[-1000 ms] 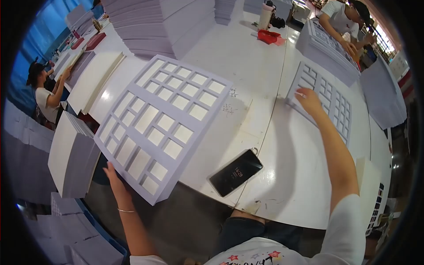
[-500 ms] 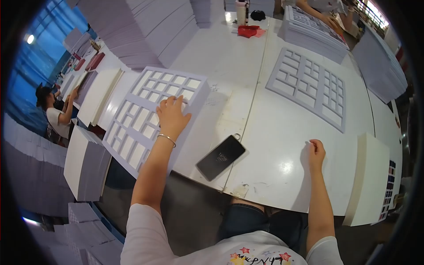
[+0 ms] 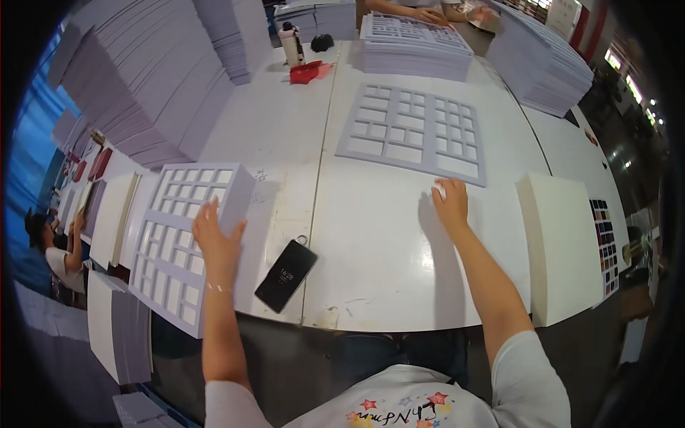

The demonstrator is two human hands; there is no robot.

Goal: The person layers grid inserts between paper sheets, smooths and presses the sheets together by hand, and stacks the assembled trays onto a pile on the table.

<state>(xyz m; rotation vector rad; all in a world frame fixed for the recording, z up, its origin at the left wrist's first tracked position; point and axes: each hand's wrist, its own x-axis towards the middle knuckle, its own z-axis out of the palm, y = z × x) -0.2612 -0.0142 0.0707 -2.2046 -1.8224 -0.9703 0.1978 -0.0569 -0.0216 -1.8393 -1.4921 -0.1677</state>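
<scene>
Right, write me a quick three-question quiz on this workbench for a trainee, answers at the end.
1. True or false: the phone lies screen up on the table.
2. Which is nearer the lone flat lattice panel? A) the left hand B) the right hand C) the phone
3. Fill in: the crumpled item beside the bottle is mostly ____.
Key: 1 true; 2 B; 3 red
</scene>
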